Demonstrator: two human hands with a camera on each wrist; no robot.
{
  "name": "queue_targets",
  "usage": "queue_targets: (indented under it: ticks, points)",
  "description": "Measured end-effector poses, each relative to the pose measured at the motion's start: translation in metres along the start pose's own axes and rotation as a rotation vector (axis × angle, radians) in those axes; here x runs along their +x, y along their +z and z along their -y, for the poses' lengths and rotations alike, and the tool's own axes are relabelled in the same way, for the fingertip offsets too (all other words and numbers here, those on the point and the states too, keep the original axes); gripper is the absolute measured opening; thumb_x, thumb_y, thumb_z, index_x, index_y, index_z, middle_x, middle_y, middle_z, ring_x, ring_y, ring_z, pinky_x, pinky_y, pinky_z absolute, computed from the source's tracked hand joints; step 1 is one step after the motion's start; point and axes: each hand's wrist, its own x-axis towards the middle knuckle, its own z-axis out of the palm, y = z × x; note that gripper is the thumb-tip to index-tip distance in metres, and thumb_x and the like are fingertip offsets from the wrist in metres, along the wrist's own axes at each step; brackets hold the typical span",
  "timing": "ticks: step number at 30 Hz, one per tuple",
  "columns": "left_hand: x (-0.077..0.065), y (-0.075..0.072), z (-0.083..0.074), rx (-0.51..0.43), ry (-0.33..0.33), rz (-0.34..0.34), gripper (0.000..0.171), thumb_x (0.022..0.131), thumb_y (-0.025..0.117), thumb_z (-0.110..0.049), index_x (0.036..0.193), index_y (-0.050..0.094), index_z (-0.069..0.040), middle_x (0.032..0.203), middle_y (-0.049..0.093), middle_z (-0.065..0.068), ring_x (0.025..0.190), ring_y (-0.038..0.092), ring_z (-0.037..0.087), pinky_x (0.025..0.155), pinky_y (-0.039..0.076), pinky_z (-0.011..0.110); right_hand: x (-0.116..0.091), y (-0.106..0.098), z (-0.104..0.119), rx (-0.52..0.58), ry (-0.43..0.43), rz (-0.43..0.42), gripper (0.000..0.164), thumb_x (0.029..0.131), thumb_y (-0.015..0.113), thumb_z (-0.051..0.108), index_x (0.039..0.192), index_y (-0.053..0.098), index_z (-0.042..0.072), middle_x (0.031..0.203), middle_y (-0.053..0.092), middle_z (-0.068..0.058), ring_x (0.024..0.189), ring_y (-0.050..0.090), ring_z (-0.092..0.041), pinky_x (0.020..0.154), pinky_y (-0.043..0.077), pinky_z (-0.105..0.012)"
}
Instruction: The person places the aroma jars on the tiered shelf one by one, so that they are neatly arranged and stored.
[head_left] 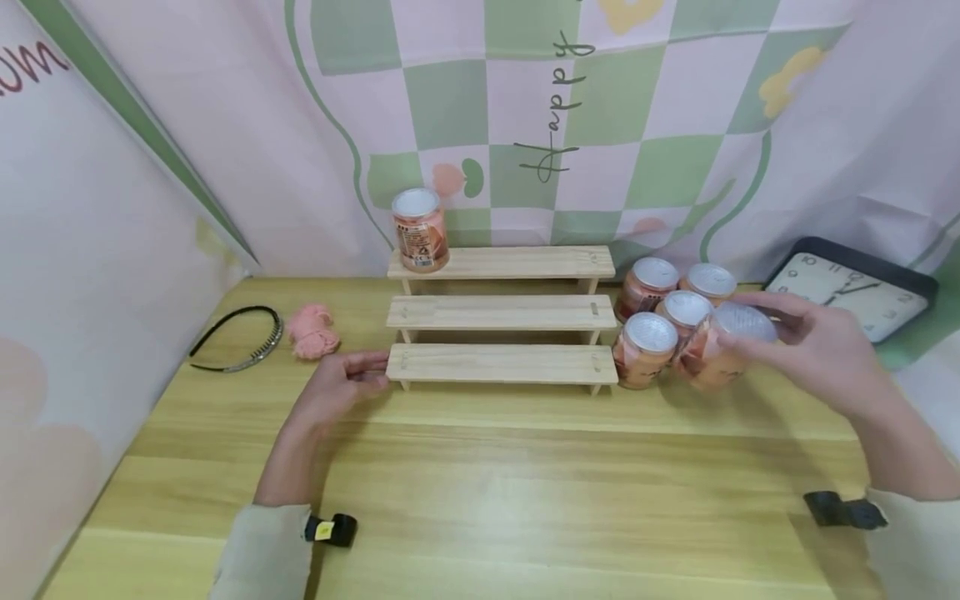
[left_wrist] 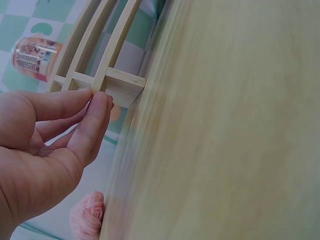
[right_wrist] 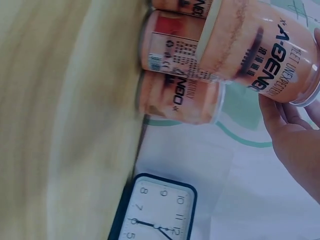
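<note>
A three-step wooden display rack [head_left: 501, 364] stands against the back curtain. My left hand [head_left: 327, 390] is at the left end of its lowest step; in the left wrist view the thumb and fingertips pinch the board's corner. My right hand [head_left: 821, 346] grips an orange-labelled can [head_left: 716, 354] with a silvery lid, thumb and fingers around its upper part. In the right wrist view this can [right_wrist: 267, 55] is raised off the table and tilted. Several like cans [head_left: 647, 350] stand close together by the rack's right end. Another can [head_left: 420, 232] sits on the top step's left end.
A square clock [head_left: 847, 287] with a black frame leans at the back right, behind my right hand. A pink yarn bundle [head_left: 312, 331] and a black headband [head_left: 238, 337] lie left of the rack. The patterned curtain [head_left: 525, 108] hangs behind the table [head_left: 480, 492].
</note>
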Motion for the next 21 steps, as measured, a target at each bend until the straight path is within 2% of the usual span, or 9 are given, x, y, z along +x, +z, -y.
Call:
queue_targets:
  ticks: [3, 4, 6, 8, 12, 15, 18, 21]
  points:
    - [0.000, -0.001, -0.001, 0.000, -0.007, -0.003, 0.046, 0.094, 0.066, 0.003, 0.139, 0.055, 0.008, 0.132, 0.062, 0.024, 0.108, 0.063, 0.027, 0.084, 0.052, 0.024, 0.000, -0.002, 0.005, 0.058, -0.013, -0.044, 0.051, 0.082, 0.087, 0.019, 0.128, 0.068, 0.005, 0.109, 0.059, 0.027, 0.090, 0.058, 0.018, 0.067, 0.047, -0.006]
    - [0.000, -0.001, -0.001, 0.001, -0.008, -0.003, 0.046, 0.095, 0.066, 0.003, 0.139, 0.055, 0.008, 0.133, 0.062, 0.024, 0.108, 0.063, 0.027, 0.084, 0.052, 0.024, 0.000, -0.002, 0.007, 0.069, -0.018, -0.061, 0.050, 0.081, 0.088, 0.018, 0.127, 0.069, 0.006, 0.106, 0.059, 0.029, 0.089, 0.059, 0.017, 0.067, 0.047, -0.006]
    - [-0.001, -0.001, -0.001, 0.003, -0.012, -0.004, 0.046, 0.095, 0.066, 0.003, 0.139, 0.055, 0.007, 0.133, 0.062, 0.024, 0.109, 0.063, 0.028, 0.084, 0.052, 0.024, 0.000, -0.002, 0.011, 0.091, -0.042, -0.103, 0.048, 0.080, 0.088, 0.013, 0.124, 0.071, 0.005, 0.104, 0.061, 0.029, 0.088, 0.060, 0.016, 0.068, 0.046, -0.005]
    - [-0.001, -0.001, -0.001, 0.005, -0.012, -0.003, 0.046, 0.095, 0.066, 0.002, 0.139, 0.055, 0.007, 0.133, 0.062, 0.024, 0.109, 0.063, 0.028, 0.085, 0.052, 0.025, 0.002, -0.001, 0.015, 0.127, -0.106, -0.160, 0.047, 0.077, 0.088, 0.004, 0.121, 0.072, 0.001, 0.101, 0.064, 0.026, 0.089, 0.061, 0.015, 0.070, 0.045, -0.003]
    - [-0.001, -0.001, -0.001, 0.006, -0.014, -0.004, 0.045, 0.095, 0.066, 0.002, 0.139, 0.055, 0.007, 0.133, 0.062, 0.024, 0.108, 0.063, 0.028, 0.085, 0.052, 0.025, 0.006, 0.001, 0.025, 0.162, -0.295, -0.263, 0.048, 0.066, 0.085, -0.016, 0.113, 0.073, -0.008, 0.093, 0.066, 0.018, 0.081, 0.061, 0.007, 0.075, 0.046, -0.004]
    - [-0.002, -0.001, -0.001, 0.004, -0.015, -0.006, 0.045, 0.095, 0.066, 0.003, 0.139, 0.055, 0.007, 0.133, 0.062, 0.024, 0.109, 0.063, 0.028, 0.085, 0.052, 0.025, 0.010, 0.000, 0.034, 0.132, -0.385, -0.311, 0.050, 0.062, 0.086, -0.019, 0.109, 0.074, -0.010, 0.091, 0.066, 0.021, 0.079, 0.060, 0.005, 0.081, 0.045, -0.005]
    - [-0.002, -0.001, -0.001, 0.001, -0.012, -0.004, 0.046, 0.095, 0.066, 0.003, 0.139, 0.055, 0.008, 0.133, 0.062, 0.024, 0.110, 0.062, 0.029, 0.085, 0.052, 0.025, 0.011, -0.001, 0.042, 0.086, -0.367, -0.340, 0.049, 0.063, 0.089, -0.012, 0.110, 0.075, -0.005, 0.092, 0.065, 0.029, 0.083, 0.060, 0.010, 0.083, 0.043, -0.003]
    - [-0.001, -0.001, -0.002, 0.002, -0.005, -0.001, 0.046, 0.095, 0.066, 0.003, 0.139, 0.055, 0.008, 0.133, 0.062, 0.024, 0.110, 0.063, 0.030, 0.085, 0.053, 0.025, 0.013, 0.000, 0.049, 0.088, -0.299, -0.335, 0.049, 0.066, 0.091, -0.004, 0.112, 0.076, -0.002, 0.094, 0.064, 0.031, 0.087, 0.060, 0.013, 0.081, 0.042, -0.002]
